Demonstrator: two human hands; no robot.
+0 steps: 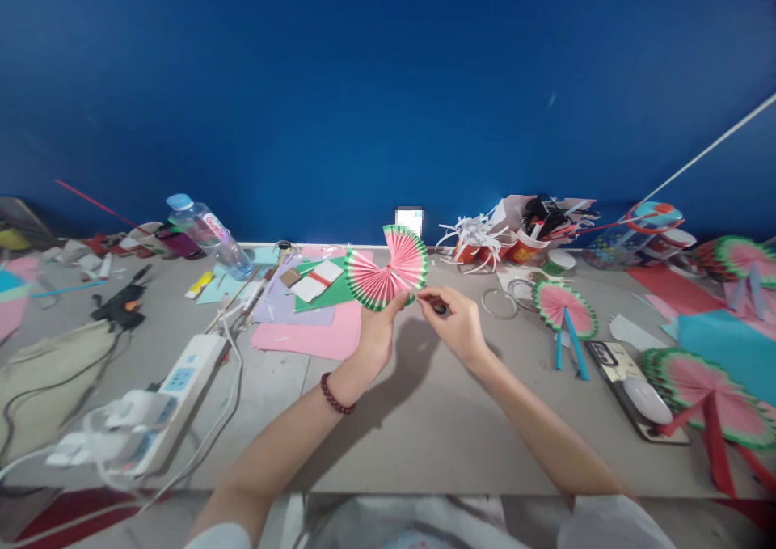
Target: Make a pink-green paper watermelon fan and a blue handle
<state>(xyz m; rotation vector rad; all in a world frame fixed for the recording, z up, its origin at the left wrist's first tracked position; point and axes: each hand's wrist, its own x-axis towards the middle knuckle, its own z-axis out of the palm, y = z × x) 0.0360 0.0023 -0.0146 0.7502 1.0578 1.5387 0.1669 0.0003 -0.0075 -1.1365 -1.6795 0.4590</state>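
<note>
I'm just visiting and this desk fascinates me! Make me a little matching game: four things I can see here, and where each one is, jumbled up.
1. Dark-red beaded bracelet
2. Clear plastic bottle with blue cap
3. Central green-edged pink pleated paper fan
4. White plastic power strip

A. In the left hand
B. Near the table's front edge, holding plugs
C. Around the left wrist
D. By the blue wall

Pairs: 1-C, 2-D, 3-A, 4-B.

In our left hand (383, 327), pleated watermelon fan (379, 280): pink-and-white folds, green-striped rim. On our left wrist, dark-red beaded bracelet (331, 401). Left of that hand, pink sheet (315, 335), lilac sheet (291, 312), green sheet (333, 293). Beyond both hands, deep-blue wall (388, 88).
</note>
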